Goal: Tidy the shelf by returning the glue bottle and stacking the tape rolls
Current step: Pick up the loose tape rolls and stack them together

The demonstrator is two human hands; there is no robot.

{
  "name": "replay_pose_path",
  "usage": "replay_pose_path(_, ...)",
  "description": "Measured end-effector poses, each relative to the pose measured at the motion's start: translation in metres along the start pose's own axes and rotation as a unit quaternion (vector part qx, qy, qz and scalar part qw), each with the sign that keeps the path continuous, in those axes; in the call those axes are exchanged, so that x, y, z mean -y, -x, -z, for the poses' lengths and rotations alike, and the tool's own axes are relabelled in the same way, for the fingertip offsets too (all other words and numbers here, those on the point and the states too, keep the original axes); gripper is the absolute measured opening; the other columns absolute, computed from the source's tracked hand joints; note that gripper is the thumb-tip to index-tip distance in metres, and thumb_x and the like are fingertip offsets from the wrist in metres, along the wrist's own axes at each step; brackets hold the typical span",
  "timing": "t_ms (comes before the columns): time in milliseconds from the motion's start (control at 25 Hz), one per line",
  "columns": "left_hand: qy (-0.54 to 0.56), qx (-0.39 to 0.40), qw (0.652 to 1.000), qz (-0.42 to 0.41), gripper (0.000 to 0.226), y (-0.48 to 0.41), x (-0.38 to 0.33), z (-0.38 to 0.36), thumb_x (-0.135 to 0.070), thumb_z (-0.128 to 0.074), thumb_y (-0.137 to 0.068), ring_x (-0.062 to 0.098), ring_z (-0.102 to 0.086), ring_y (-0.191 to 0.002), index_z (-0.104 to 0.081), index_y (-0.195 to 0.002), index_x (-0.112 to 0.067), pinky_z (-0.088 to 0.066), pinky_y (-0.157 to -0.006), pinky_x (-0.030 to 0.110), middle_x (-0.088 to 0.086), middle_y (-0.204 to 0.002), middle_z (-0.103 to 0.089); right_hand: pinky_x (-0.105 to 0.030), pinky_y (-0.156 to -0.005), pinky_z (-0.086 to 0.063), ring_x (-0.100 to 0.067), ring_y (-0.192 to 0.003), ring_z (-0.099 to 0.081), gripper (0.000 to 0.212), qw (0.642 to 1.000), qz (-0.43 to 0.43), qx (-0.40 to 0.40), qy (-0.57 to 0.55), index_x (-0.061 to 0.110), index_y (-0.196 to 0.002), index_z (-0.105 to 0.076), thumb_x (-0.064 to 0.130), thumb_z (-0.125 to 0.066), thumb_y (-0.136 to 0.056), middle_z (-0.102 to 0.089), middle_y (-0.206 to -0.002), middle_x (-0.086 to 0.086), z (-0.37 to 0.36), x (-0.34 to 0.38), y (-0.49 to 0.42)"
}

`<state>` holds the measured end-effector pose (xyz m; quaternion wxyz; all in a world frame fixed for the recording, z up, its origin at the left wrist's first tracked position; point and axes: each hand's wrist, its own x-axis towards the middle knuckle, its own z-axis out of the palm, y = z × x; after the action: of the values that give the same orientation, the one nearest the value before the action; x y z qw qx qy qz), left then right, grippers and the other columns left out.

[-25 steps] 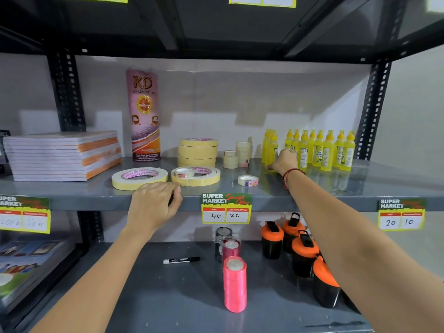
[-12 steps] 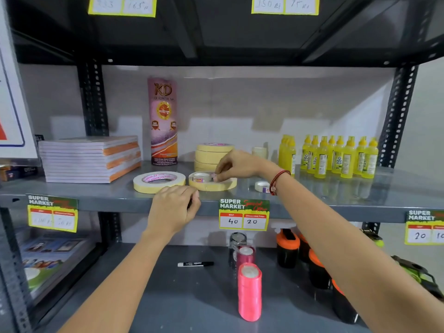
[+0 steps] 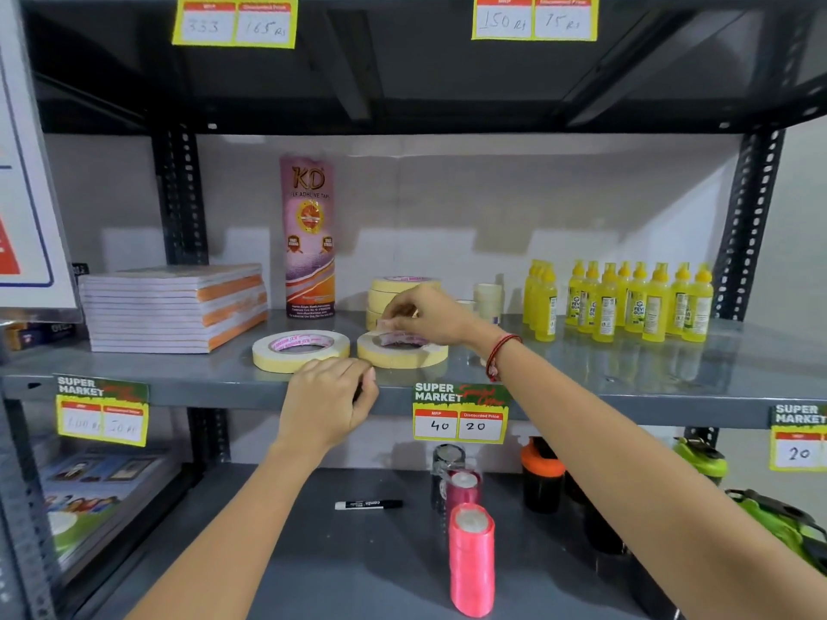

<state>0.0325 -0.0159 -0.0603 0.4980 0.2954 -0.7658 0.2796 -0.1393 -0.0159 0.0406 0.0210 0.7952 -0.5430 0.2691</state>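
Observation:
Two wide cream tape rolls lie flat at the front of the grey middle shelf (image 3: 626, 387), the left roll (image 3: 300, 351) and the right roll (image 3: 405, 356). My right hand (image 3: 429, 315) hovers over the right roll and pinches a small tape roll (image 3: 387, 324) just above its hole. My left hand (image 3: 331, 404) rests on the shelf's front edge with its fingers curled and nothing visible in them. A stack of cream tape rolls (image 3: 387, 290) stands behind my right hand, with smaller rolls (image 3: 488, 297) beside it. Yellow glue bottles (image 3: 626, 304) stand grouped at the right.
A pile of notebooks (image 3: 174, 306) and a tall KD tape tube (image 3: 309, 234) stand on the left. On the lower shelf are a black marker (image 3: 369, 504), pink ribbon spools (image 3: 472, 557) and dark bottles with orange lids (image 3: 541, 481). A price tag (image 3: 461, 416) hangs from the shelf edge.
My right hand left the glue bottles, moved left to the right wide roll and picked the small roll up out of its centre. My left hand stayed on the shelf edge.

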Motion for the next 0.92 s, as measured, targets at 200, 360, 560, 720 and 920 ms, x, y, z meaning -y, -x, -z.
replay_pose_path(200, 0.006, -0.002, 1.000, 0.000, 0.041, 0.001, 0.002, -0.003, -0.022, -0.039, -0.085, 0.024, -0.064, -0.049, -0.073, -0.069, -0.005, -0.048, -0.047, 0.027, 0.004, -0.058, -0.071, -0.020, -0.079, -0.042, -0.020, -0.094, -0.062, 0.022, 0.983, -0.103, -0.148, 0.020, 0.003, -0.106, -0.070, 0.016, -0.061, -0.091, -0.071, -0.112, -0.014, 0.040, -0.057, -0.021)
replay_pose_path(360, 0.005, 0.003, 1.000, 0.005, 0.041, 0.001, 0.001, -0.003, -0.022, -0.040, -0.085, 0.024, -0.066, -0.051, -0.075, -0.071, -0.005, -0.049, -0.049, 0.027, 0.004, -0.061, -0.072, -0.036, -0.094, -0.050, -0.030, -0.110, -0.060, 0.021, 0.971, -0.185, -0.122, 0.086, 0.007, -0.107, -0.070, 0.018, -0.061, -0.091, -0.068, -0.117, -0.015, 0.040, -0.097, -0.027)
replay_pose_path(560, 0.003, 0.007, 1.000, 0.008, 0.040, 0.001, 0.002, -0.003, -0.022, -0.040, -0.085, 0.024, -0.065, -0.050, -0.073, -0.069, -0.005, -0.049, -0.048, 0.028, 0.004, -0.059, -0.071, -0.037, -0.092, -0.047, -0.031, -0.119, -0.053, 0.025, 0.965, -0.203, -0.103, 0.128, 0.011, -0.112, -0.068, 0.008, -0.052, -0.093, -0.065, -0.121, -0.016, 0.023, -0.106, -0.028)
replay_pose_path(720, 0.004, 0.012, 1.000, 0.010, 0.041, 0.002, 0.002, -0.002, -0.022, -0.040, -0.085, 0.025, -0.065, -0.051, -0.073, -0.068, -0.005, -0.050, -0.048, 0.029, 0.005, -0.060, -0.071, -0.041, -0.093, -0.047, -0.034, -0.121, -0.050, 0.028, 0.960, -0.210, -0.102, 0.153, 0.013, -0.115, -0.066, 0.009, -0.047, -0.095, -0.062, -0.122, -0.019, 0.017, -0.106, -0.030)
replay_pose_path(920, 0.004, 0.017, 1.000, 0.014, 0.042, 0.002, 0.001, -0.001, -0.023, -0.039, -0.086, 0.025, -0.065, -0.051, -0.072, -0.067, -0.005, -0.050, -0.048, 0.029, 0.005, -0.059, -0.071, -0.040, -0.091, -0.046, -0.035, -0.121, -0.048, 0.029, 0.957, -0.218, -0.082, 0.175, 0.014, -0.118, -0.063, 0.011, -0.045, -0.096, -0.059, -0.124, -0.020, 0.020, -0.106, -0.027)
